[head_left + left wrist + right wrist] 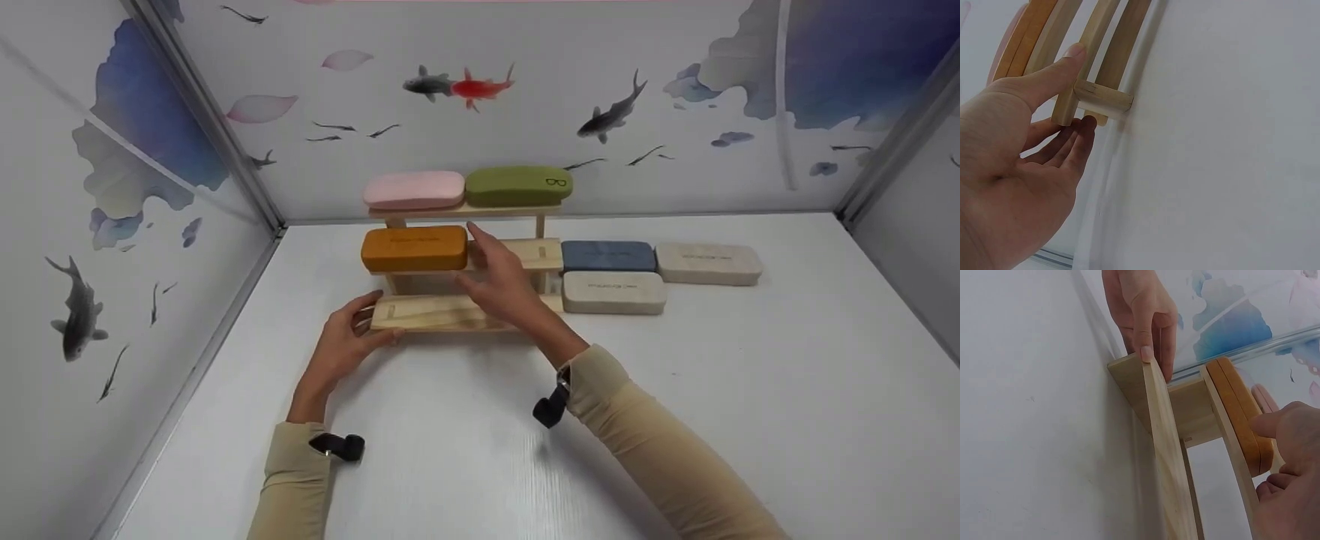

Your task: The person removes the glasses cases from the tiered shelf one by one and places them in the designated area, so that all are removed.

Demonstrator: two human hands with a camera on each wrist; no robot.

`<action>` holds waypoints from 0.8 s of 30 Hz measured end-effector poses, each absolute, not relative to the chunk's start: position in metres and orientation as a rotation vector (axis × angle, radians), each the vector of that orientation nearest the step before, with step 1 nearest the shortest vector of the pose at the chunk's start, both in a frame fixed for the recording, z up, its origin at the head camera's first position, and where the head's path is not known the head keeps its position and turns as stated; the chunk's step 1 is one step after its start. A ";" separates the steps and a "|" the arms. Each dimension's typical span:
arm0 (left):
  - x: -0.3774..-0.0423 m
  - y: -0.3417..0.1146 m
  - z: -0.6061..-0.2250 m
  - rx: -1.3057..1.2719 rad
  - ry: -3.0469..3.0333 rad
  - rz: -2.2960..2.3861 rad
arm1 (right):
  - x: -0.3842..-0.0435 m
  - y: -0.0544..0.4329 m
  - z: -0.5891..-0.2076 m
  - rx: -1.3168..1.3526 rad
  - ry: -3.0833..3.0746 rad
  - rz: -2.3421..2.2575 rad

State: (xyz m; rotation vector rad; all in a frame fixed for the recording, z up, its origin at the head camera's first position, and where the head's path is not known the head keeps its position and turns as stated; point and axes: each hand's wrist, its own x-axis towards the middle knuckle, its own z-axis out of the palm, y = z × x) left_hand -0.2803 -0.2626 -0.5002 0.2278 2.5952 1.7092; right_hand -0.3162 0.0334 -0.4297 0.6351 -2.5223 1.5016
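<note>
The step in hand looks like settling the orange case [412, 249] on the wooden rack [427, 311], just left of the right hand [506, 285], whose thumb and forefinger spread beside its end. The left hand [345, 345] pinches the rack's lower end. The next move probably calls for reaching rightward to the blue case [607, 256] on the bench [450, 480].

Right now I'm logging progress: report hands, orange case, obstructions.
Left hand grips wooden rack, bottom left. Right hand at right end of orange case. Case on middle shelf. Possibly in the way: blue case, two pale cases right of rack.
</note>
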 end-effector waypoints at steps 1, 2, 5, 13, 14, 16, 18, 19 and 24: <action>-0.280 -0.263 -0.500 0.229 2.594 1.711 | -0.317 0.032 -0.430 0.653 -2.514 1.488; -0.280 -0.263 -0.500 0.229 2.592 1.714 | -0.317 0.031 -0.431 0.667 -2.507 1.477; -0.281 -0.264 -0.501 0.233 2.591 1.713 | -0.318 0.029 -0.432 0.699 -2.489 1.457; -0.280 -0.265 -0.500 0.232 2.583 1.708 | -0.322 0.026 -0.432 0.680 -2.529 1.426; -0.280 -0.265 -0.500 0.231 2.583 1.703 | -0.323 0.026 -0.432 0.683 -2.535 1.429; -0.280 -0.265 -0.499 0.224 2.584 1.699 | -0.325 0.026 -0.430 0.698 -2.542 1.423; -0.281 -0.264 -0.498 0.222 2.588 1.693 | -0.327 0.025 -0.429 0.709 -2.552 1.400; -0.280 -0.264 -0.498 0.219 2.589 1.693 | -0.327 0.025 -0.429 0.712 -2.557 1.387; -0.280 -0.263 -0.499 0.212 2.587 1.700 | -0.331 0.023 -0.428 0.694 -2.581 1.324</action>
